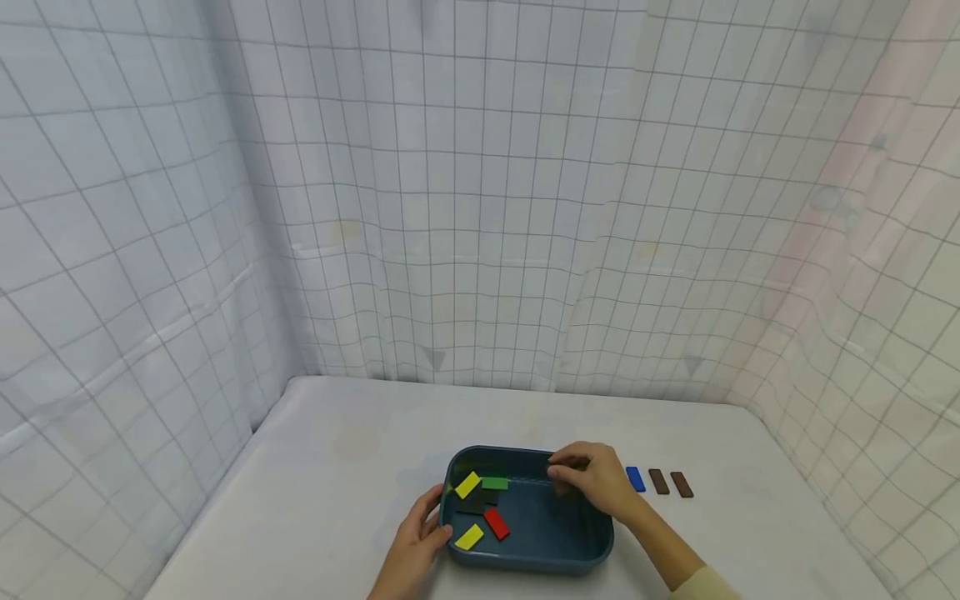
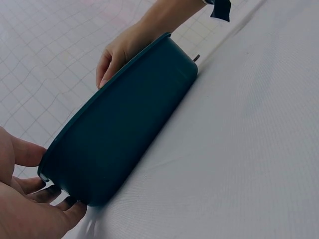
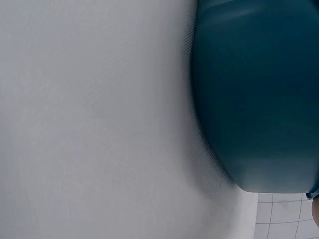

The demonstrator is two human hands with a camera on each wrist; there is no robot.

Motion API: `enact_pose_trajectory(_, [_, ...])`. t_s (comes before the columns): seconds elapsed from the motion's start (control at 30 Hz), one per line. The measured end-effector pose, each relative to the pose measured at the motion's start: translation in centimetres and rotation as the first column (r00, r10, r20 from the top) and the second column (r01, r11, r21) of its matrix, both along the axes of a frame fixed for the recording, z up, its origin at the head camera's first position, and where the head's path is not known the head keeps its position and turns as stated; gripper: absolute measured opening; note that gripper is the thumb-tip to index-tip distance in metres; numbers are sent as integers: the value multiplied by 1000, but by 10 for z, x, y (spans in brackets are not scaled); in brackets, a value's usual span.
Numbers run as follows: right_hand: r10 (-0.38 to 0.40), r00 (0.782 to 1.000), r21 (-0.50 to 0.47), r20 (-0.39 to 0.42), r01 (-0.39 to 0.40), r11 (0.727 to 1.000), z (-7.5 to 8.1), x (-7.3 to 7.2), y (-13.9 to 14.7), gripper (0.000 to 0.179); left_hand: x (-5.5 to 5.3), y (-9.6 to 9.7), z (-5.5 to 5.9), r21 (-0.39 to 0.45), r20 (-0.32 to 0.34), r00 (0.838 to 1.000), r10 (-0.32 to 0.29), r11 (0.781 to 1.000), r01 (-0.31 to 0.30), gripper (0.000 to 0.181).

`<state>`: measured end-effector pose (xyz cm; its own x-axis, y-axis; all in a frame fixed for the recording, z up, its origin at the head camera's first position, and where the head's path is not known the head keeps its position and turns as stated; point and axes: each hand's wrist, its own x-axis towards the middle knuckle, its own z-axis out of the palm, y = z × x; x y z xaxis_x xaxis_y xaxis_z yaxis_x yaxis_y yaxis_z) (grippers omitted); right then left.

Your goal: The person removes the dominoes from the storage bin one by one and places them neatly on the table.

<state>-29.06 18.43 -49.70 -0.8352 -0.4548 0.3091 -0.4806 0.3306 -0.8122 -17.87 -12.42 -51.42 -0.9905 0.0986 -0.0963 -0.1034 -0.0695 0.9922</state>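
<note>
A dark teal plastic tub [image 1: 525, 567] stands on the white table. My left hand [image 1: 417, 542] grips its left end, thumb over the rim and fingers along the outer wall; the left wrist view shows this hand [image 2: 30, 194] close up. My right hand [image 1: 592, 479] reaches over the tub's right part with bent fingers, and a brownish blur lies below them. Whether they pinch anything is hidden. Inside, at the left, lie two yellow blocks, one upper [image 1: 467, 485] and one lower [image 1: 469, 537], a green block [image 1: 494, 483], a red block [image 1: 497, 524] and some black blocks [image 1: 471, 503].
Right of the tub, a blue block [image 1: 635, 479] and two brown blocks, one nearer [image 1: 658, 482] and one farther right [image 1: 682, 484], lie in a row on the white table [image 1: 337, 467]. White gridded cloth [image 1: 480, 208] hangs behind and at both sides.
</note>
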Motion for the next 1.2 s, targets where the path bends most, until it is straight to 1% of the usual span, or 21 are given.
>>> enact_pose_trajectory(0.13, [-18, 995, -104, 96, 28, 994, 1, -1, 7, 19, 1, 2, -3, 8, -7, 1000, -3, 1000, 3, 64])
enact_pose_trajectory(0.2, [-45, 988, -140, 149, 66, 988, 3, -1, 12, 22, 0, 3, -4, 17, -12, 1000, -6, 1000, 6, 64])
enact_pose_trajectory(0.3, [-83, 966, -173, 246, 128, 977, 7, -2, 20, 30, -1, 4, -4, 28, -7, 1000, -5, 1000, 5, 64])
enact_pose_trajectory(0.4, [-93, 941, -190, 326, 161, 968, 7, -5, 33, 36, 0, 5, -3, 24, 7, 1000, 10, 1000, -10, 63])
enact_pose_trajectory(0.47, [-91, 928, -212, 362, 177, 961, 7, -6, 43, 37, 0, 5, -2, 15, 13, 1000, 21, 1000, -21, 63])
enact_pose_trajectory(0.53, [-118, 915, -229, 386, 219, 949, 7, -7, 55, 35, 0, 5, -1, 11, 17, 999, 27, 1000, -27, 63])
enact_pose_trajectory(0.6, [-156, 904, -238, 398, 266, 934, 8, -8, 67, 34, 0, 5, 0, 8, 20, 999, 29, 1000, -29, 63])
enact_pose_trajectory(0.67, [-201, 897, -220, 393, 304, 927, 9, -9, 79, 36, 0, 5, 0, 6, 24, 999, 31, 1000, -31, 63])
enact_pose_trajectory(0.83, [-292, 887, -130, 358, 357, 925, 10, -10, 108, 40, 2, 2, 0, 8, 11, 1000, 28, 1000, -28, 62])
enact_pose_trajectory(1.03, [-345, 871, -85, 349, 396, 914, 7, -12, 139, 49, 3, 2, 1, 14, -37, 999, 10, 1000, -9, 61])
enact_pose_trajectory(1.2, [-389, 860, -46, 330, 426, 904, 4, -12, 161, 52, 3, 3, 2, 6, -25, 1000, 11, 1000, -11, 60])
